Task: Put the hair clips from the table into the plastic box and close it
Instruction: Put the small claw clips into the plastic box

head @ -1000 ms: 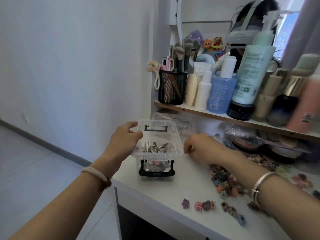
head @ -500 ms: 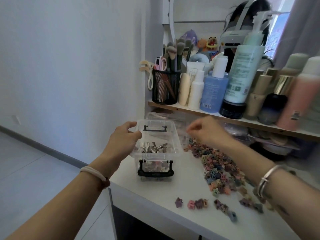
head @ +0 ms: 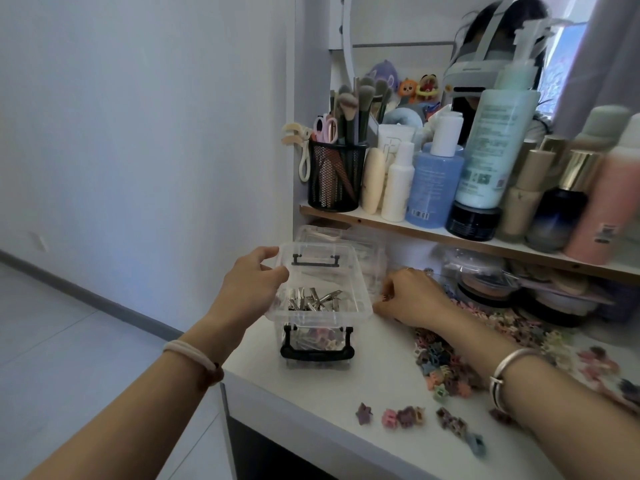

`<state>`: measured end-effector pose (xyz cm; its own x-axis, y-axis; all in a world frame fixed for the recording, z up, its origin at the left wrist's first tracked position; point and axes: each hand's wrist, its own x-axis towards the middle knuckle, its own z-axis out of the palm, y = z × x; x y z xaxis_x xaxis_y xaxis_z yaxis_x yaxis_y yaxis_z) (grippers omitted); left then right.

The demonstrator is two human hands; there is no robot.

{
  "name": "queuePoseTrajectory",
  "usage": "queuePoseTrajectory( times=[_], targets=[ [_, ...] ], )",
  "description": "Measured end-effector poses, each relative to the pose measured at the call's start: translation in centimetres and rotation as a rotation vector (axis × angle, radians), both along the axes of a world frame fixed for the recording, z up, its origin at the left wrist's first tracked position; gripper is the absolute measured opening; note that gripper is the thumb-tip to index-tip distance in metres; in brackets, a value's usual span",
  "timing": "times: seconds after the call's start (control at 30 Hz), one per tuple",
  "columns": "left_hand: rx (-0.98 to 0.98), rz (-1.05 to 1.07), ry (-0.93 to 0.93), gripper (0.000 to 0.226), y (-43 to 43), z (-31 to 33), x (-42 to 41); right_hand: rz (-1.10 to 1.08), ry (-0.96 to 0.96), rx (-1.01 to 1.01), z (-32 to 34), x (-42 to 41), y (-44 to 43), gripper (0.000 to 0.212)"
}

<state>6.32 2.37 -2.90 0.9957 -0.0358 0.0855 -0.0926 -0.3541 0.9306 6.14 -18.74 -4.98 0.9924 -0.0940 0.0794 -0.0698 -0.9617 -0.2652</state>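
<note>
Nearest the table edge (head: 311, 415): a loose row of small star-shaped hair clips (head: 403, 416), pastel-coloured, well apart from the box. Beyond these, to the right: the main heap of clips (head: 440, 362), spread along the white tabletop beneath the right forearm and its silver bangle (head: 509, 372). Middle ground: clear plastic box (head: 320, 299), open, black latch handle (head: 317, 348) on the near end, a second on the far end; inside, a bundle of metal sectioning clips (head: 315, 299) above a few pastel clips visible through the near wall. Left hand (head: 251, 285) cupped on the box's left rim, thumb over the edge, steadying it. Right hand (head: 412, 296) curled, knuckles up, resting on the table just beside the box's right wall, fingertips apparently pinching a small clip; exact contents of the grip hard to tell. Lid probably the clear piece behind the box, though not certain. Step in hand, judged: gathering clips for transfer. Best done by scooping several at once, releasing over the box's centre, keeping the left hand braced against tipping. Far ground: shelf (head: 433, 235) of bottles and a mesh brush cup (head: 336, 176).
</note>
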Motion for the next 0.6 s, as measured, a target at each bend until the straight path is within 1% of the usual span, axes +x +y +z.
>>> queuePoseTrajectory(
  times=[0.13, 0.27, 0.37, 0.5, 0.6],
  targets=[
    [-0.007, -0.005, 0.003, 0.042, -0.1, 0.0, -0.1, 0.055, 0.027, -0.051, 0.4, -0.6, -0.3, 0.021],
    [-0.013, -0.001, 0.005, 0.043, -0.1, 0.1, -0.1, 0.202, 0.090, -0.103, 1.0, -1.8, -0.6, 0.014],
    [-0.016, 0.002, 0.012, 0.042, -0.3, 0.1, -0.2, 0.285, 0.133, -0.108, 1.4, -2.5, -0.3, 0.016],
    [-0.012, -0.004, 0.017, 0.043, -0.5, 0.0, -0.3, 0.302, 0.162, -0.116, 1.5, -2.6, 0.1, 0.021],
    [-0.009, -0.011, 0.017, 0.043, -0.7, -0.1, -0.4, 0.282, 0.146, -0.109, 1.4, -2.4, -0.1, 0.014]
  ],
)
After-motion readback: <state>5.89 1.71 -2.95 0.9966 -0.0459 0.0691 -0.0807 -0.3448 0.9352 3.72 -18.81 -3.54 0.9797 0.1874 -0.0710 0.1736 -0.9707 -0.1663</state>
